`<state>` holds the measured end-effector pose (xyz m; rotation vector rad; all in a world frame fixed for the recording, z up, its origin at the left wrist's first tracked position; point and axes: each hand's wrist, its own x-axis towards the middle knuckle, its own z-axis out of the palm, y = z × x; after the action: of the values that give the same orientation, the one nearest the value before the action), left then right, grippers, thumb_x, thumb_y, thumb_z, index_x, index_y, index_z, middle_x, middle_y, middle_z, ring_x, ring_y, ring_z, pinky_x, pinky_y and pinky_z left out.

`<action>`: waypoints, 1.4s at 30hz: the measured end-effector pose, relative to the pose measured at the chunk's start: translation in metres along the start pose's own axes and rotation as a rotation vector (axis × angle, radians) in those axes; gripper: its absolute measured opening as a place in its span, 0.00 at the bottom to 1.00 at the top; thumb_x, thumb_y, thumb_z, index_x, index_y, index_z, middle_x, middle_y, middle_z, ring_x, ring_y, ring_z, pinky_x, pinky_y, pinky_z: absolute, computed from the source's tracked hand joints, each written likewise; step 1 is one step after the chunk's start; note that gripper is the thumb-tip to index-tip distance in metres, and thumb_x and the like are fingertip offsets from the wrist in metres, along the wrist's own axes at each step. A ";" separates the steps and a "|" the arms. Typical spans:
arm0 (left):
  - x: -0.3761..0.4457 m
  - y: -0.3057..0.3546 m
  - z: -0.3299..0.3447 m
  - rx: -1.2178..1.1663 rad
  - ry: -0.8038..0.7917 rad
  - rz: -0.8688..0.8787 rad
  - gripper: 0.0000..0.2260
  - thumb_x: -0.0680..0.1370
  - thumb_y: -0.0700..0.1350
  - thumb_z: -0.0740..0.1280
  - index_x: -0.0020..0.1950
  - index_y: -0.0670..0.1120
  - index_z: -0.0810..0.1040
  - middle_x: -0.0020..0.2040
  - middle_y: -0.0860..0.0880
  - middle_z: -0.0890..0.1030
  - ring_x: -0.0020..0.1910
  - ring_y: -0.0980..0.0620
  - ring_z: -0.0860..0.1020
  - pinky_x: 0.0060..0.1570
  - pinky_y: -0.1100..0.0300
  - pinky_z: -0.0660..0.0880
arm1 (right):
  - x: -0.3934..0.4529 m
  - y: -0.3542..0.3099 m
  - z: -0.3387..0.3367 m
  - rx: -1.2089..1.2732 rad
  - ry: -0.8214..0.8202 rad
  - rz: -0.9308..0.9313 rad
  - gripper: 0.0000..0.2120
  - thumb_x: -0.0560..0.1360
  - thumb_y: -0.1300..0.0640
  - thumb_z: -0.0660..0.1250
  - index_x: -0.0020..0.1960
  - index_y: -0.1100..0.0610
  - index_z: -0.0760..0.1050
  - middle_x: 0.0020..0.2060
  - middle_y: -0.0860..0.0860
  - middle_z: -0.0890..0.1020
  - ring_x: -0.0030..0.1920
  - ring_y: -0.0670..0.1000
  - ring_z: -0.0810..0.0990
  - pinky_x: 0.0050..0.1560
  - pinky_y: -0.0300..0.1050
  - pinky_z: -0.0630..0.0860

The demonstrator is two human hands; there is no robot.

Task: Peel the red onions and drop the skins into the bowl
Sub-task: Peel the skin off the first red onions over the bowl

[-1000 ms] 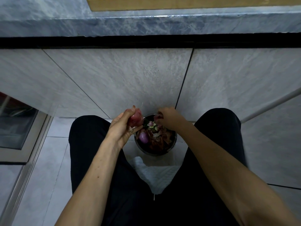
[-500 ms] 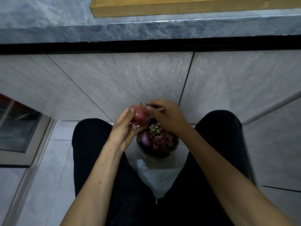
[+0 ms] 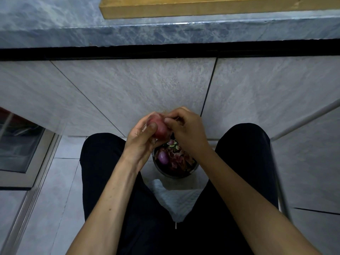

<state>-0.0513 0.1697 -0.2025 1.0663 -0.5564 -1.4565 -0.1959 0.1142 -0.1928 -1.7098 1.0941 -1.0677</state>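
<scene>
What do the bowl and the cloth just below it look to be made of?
Bowl: dark and smooth with a faint sheen on its rim, perhaps plastic or glazed ceramic; too dim to tell. Cloth: white woven fabric, matte, with a ribbed texture and soft folds, likely a towel.

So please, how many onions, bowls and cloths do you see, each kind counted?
Onions: 2, one held, one peeled in the bowl
Bowls: 1
Cloths: 1
Total: 4
</scene>
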 end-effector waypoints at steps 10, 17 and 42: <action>0.003 -0.004 0.002 -0.013 0.087 0.020 0.32 0.65 0.48 0.77 0.68 0.43 0.75 0.60 0.47 0.84 0.60 0.44 0.82 0.52 0.48 0.82 | -0.001 -0.010 0.023 0.045 0.188 0.238 0.09 0.75 0.60 0.68 0.37 0.52 0.74 0.37 0.50 0.81 0.40 0.50 0.80 0.44 0.47 0.77; 0.007 -0.010 -0.004 0.011 0.117 -0.007 0.36 0.65 0.47 0.77 0.71 0.42 0.73 0.64 0.43 0.81 0.60 0.42 0.82 0.53 0.46 0.81 | -0.001 -0.005 0.025 0.203 0.155 0.452 0.10 0.76 0.56 0.68 0.35 0.51 0.77 0.32 0.51 0.82 0.35 0.56 0.82 0.39 0.60 0.81; 0.013 -0.007 -0.008 -0.148 0.258 -0.172 0.25 0.73 0.49 0.70 0.68 0.41 0.75 0.62 0.39 0.80 0.63 0.39 0.79 0.48 0.50 0.83 | 0.026 0.050 0.000 -0.579 -0.410 0.421 0.09 0.76 0.64 0.65 0.45 0.68 0.83 0.44 0.60 0.84 0.46 0.58 0.81 0.46 0.43 0.77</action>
<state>-0.0467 0.1605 -0.2161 1.1830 -0.1741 -1.4554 -0.2010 0.0760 -0.2332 -1.8922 1.4829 -0.1208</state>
